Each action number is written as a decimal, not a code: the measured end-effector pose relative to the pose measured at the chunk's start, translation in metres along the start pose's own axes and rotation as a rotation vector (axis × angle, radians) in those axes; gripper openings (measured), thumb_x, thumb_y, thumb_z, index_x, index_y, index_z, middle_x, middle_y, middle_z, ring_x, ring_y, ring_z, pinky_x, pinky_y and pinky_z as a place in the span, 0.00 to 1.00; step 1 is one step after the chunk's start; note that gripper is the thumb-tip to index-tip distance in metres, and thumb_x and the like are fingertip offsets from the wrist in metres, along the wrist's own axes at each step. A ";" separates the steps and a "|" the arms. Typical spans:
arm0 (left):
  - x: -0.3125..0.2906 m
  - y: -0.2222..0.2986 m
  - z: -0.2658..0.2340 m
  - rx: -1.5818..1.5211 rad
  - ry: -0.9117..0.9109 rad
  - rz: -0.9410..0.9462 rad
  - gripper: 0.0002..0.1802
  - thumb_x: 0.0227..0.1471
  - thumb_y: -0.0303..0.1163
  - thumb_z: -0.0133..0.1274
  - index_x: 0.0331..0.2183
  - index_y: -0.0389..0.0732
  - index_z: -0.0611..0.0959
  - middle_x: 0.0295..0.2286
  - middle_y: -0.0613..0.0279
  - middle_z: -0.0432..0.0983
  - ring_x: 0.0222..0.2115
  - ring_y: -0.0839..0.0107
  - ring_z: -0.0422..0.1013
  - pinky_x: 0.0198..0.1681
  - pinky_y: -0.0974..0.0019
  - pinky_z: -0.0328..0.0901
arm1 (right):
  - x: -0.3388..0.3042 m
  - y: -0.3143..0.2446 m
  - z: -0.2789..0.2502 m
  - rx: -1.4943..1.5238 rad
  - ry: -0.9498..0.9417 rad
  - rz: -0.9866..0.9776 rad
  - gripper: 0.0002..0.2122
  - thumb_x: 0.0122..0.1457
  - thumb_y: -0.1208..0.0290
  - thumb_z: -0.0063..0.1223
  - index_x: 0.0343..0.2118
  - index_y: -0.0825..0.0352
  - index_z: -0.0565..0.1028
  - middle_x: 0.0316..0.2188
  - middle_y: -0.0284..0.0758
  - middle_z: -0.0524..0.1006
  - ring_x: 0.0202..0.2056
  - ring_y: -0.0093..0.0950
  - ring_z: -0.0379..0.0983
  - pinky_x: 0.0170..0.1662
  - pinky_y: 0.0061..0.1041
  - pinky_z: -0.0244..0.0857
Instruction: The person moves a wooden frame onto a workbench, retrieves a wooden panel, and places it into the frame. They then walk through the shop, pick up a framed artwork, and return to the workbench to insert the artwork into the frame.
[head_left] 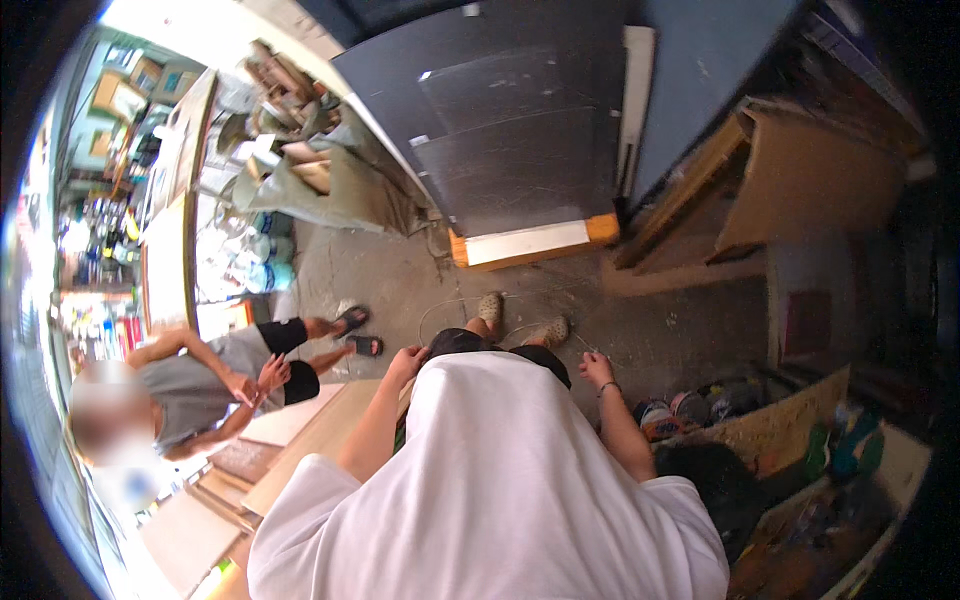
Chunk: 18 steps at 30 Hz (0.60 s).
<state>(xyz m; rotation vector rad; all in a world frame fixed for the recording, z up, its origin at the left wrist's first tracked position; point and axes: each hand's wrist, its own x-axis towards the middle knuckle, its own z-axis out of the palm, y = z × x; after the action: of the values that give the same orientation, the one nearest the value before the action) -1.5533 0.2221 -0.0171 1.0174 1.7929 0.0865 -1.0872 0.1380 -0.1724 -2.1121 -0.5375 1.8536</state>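
A thin pale cord or wire (447, 303) hangs in a loose loop in front of my legs, faint against the grey floor. One end of it runs to my left hand (408, 361), whose fingers are closed beside my dark shorts (455, 342). At the other side my right hand (597, 369) is held out past my hip, fingers pinched where the cord meets them. A dark band circles my right wrist. Below the loop are my feet in light clogs with holes (490, 310).
Dark panels (510, 130) lean ahead on an orange-ended base (604, 229). A cardboard sheet (815, 185) stands at the right, above a bin of odds and ends (760, 425). To the left, a person in a grey top (205, 385) stands beside wooden boards (330, 435); sacks (335, 185) lie beyond.
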 end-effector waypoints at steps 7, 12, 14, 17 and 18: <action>0.002 -0.029 0.003 -0.012 0.039 -0.062 0.21 0.56 0.44 0.51 0.33 0.32 0.82 0.26 0.56 0.78 0.28 0.69 0.72 0.35 0.64 0.66 | 0.013 -0.046 0.000 -0.088 -0.020 0.006 0.17 0.65 0.56 0.43 0.45 0.65 0.71 0.31 0.34 0.78 0.22 0.21 0.73 0.24 0.22 0.64; 0.043 -0.037 -0.013 -0.110 0.012 -0.067 0.23 0.55 0.46 0.51 0.31 0.32 0.82 0.24 0.55 0.79 0.26 0.66 0.75 0.33 0.63 0.67 | 0.012 -0.074 -0.016 -0.060 0.001 -0.047 0.16 0.65 0.57 0.43 0.43 0.65 0.72 0.29 0.33 0.78 0.21 0.21 0.72 0.22 0.22 0.63; 0.064 -0.028 -0.024 -0.106 0.034 -0.013 0.23 0.55 0.45 0.51 0.30 0.31 0.82 0.23 0.56 0.78 0.26 0.67 0.75 0.32 0.63 0.67 | 0.009 -0.083 -0.019 -0.091 0.071 0.008 0.15 0.65 0.58 0.43 0.42 0.66 0.71 0.28 0.33 0.78 0.20 0.21 0.72 0.22 0.24 0.63; 0.100 -0.014 -0.051 -0.150 0.027 0.042 0.21 0.56 0.44 0.51 0.30 0.32 0.82 0.23 0.58 0.78 0.25 0.69 0.74 0.30 0.64 0.67 | 0.001 -0.099 -0.008 -0.162 0.123 -0.007 0.15 0.65 0.58 0.43 0.42 0.66 0.71 0.28 0.34 0.78 0.20 0.21 0.71 0.20 0.22 0.62; 0.113 -0.013 -0.059 -0.179 0.011 0.035 0.20 0.56 0.44 0.51 0.31 0.33 0.82 0.23 0.59 0.78 0.24 0.70 0.73 0.29 0.65 0.66 | -0.002 -0.106 0.000 -0.106 0.090 -0.039 0.15 0.65 0.58 0.43 0.42 0.66 0.72 0.28 0.34 0.78 0.20 0.21 0.71 0.20 0.22 0.62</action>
<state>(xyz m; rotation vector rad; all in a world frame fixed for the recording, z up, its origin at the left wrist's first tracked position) -1.6204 0.3117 -0.0786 0.9212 1.7431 0.2702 -1.0976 0.2320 -0.1236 -2.2239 -0.6636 1.7355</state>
